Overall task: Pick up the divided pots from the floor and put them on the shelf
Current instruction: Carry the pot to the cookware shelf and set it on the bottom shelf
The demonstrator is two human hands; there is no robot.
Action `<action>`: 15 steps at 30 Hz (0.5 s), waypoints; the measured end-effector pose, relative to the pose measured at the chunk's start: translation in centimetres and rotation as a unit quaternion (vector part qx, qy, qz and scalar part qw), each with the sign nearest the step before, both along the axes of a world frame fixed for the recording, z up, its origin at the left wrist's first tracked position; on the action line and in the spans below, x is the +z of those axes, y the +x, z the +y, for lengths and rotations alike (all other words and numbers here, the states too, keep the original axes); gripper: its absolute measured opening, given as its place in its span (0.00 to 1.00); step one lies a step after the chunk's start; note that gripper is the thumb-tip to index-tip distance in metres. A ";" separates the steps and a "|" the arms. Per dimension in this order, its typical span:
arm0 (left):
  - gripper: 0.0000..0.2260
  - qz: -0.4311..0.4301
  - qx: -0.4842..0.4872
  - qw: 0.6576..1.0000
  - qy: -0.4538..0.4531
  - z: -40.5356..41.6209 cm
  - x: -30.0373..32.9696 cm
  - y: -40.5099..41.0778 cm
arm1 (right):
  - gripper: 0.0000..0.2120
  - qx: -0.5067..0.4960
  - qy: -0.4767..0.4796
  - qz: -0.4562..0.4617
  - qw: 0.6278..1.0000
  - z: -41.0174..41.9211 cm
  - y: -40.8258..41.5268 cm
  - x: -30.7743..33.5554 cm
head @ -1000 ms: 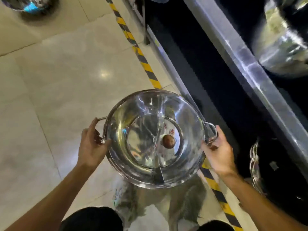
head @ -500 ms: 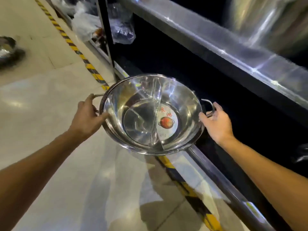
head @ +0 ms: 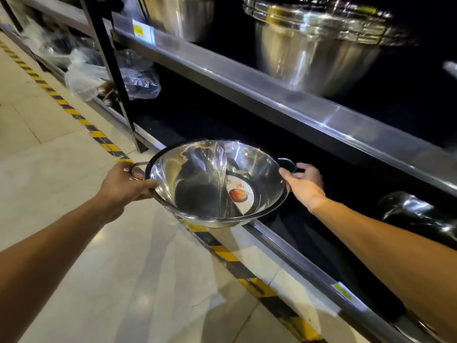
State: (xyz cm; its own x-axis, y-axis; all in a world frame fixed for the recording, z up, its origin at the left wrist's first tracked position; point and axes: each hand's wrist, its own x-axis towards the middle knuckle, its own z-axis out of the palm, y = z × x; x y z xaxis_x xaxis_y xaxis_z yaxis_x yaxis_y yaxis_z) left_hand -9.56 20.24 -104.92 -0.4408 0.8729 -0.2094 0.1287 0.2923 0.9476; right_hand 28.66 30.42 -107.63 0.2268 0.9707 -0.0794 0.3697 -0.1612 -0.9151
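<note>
Both arms reach forward, left hand (head: 123, 183) and right hand (head: 303, 183) curled closed, palms facing inward.

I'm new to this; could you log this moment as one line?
left hand: grips handle | right hand: grips handle | pot: held level, at lower shelf opening | not yet set down

Kitchenware shop, steel shelving (head: 247, 92), price tag (head: 143, 33), stacked bowls (head: 319, 45)

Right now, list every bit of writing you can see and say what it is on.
Round sticker inside the divided pot: red characters above a red pot picture, too blurred to read.
Yellow price tag on the upper shelf rail: print too small to read.
Yellow tag on the lower shelf rail: blurred, unreadable.
Nothing else carries legible text.
</note>
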 end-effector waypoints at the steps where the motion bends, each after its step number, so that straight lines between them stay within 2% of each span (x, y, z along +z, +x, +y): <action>1: 0.22 -0.007 -0.002 1.000 -0.004 0.2 -0.3 0.3 | 0.33 0.002 -0.006 0.028 1.000 -0.1 0.4 0.1; 3: 0.22 -0.014 0.000 1.000 -0.003 0.7 -0.8 1.2 | 0.31 0.039 -0.024 0.105 0.993 -0.3 1.2 0.4; 4: 0.22 -0.019 0.009 1.000 0.002 0.8 -1.0 1.7 | 0.25 0.073 -0.034 0.124 0.989 -0.3 1.6 0.7; 5: 0.23 -0.028 0.025 0.999 0.010 1.0 -1.1 2.1 | 0.24 0.104 -0.047 0.132 0.985 -0.3 2.0 0.8; 6: 0.27 -0.038 0.043 0.998 0.019 1.2 -1.2 2.6 | 0.28 0.140 -0.065 0.140 0.978 -0.3 2.4 1.0; 9: 0.33 -0.065 0.082 0.994 0.031 2.2 -1.8 3.8 | 0.61 0.211 -0.156 0.141 0.955 -1.0 3.5 1.2; 10: 0.33 -0.068 0.085 0.993 0.033 2.5 -2.0 4.2 | 0.68 0.223 -0.179 0.137 0.948 -1.5 3.9 1.1; 12: 0.34 -0.073 0.079 0.993 0.041 3.1 -2.4 5.0 | 0.74 0.230 -0.205 0.148 0.940 -2.1 5.0 0.5; 15: 0.35 -0.107 0.051 0.992 0.048 3.8 -2.9 6.4 | 0.74 0.225 -0.189 0.167 0.941 -3.1 6.4 -0.2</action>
State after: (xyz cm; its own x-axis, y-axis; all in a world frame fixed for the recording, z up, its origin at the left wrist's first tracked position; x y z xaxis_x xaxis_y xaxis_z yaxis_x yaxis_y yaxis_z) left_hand -3.19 24.08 -107.83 -0.4827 0.8462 -0.2259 -0.1048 0.2002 0.9741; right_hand 35.05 27.27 -107.86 -0.2993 0.8504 -0.4326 0.1793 -0.3952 -0.9009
